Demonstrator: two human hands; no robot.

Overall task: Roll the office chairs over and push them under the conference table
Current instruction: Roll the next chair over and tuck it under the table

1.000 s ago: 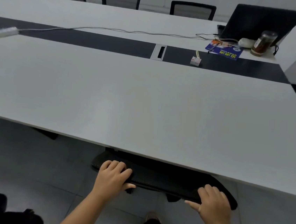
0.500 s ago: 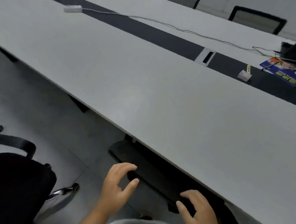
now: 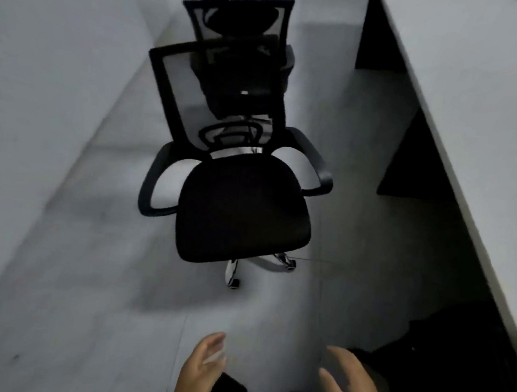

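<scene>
A black office chair (image 3: 243,207) with mesh back, armrests and chrome castor base stands on the grey floor ahead of me, its seat facing me. Behind it in a row stand two more black chairs (image 3: 243,25), partly hidden. The white conference table (image 3: 481,130) runs along the right side, with dark space beneath it. A dark chair shape (image 3: 443,368) sits under the table's edge at lower right. My left hand (image 3: 201,365) and my right hand (image 3: 349,384) hover low in the view, fingers apart, holding nothing, well short of the nearest chair.
A pale wall (image 3: 36,108) borders the aisle on the left. Black table supports (image 3: 381,42) stand under the table at the right. Grey tiled floor (image 3: 111,308) lies between me and the chair. My dark shoes (image 3: 230,391) show at the bottom edge.
My hands have let go of the chair back pushed under the table. My view has swung left, from the tabletop to the aisle with the row of chairs.
</scene>
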